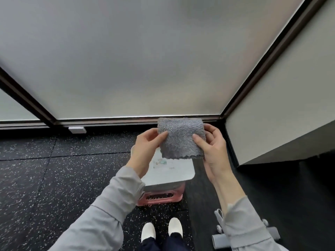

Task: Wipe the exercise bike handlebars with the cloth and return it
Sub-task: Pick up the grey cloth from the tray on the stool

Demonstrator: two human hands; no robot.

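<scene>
While we stand over the speckled floor (54,178), both hands hold the grey cloth (181,137) up in front of us.

Going left to right: our left hand (145,151) rises from a grey sleeve (101,220), palm turned inward, its fingers (162,135) closed in a pinch on the cloth's left edge, thumb on the near face. The cloth hangs between the hands as a folded, nearly square pad, its flat face toward us, top edge roughly level and tilted slightly down to the right; we cannot name a long axis. Our right hand (214,149) pinches the right edge, thumb in front, the other fingers curled behind. Below the cloth sits a white lidded box (172,176) on a pink crate (163,197).
</scene>
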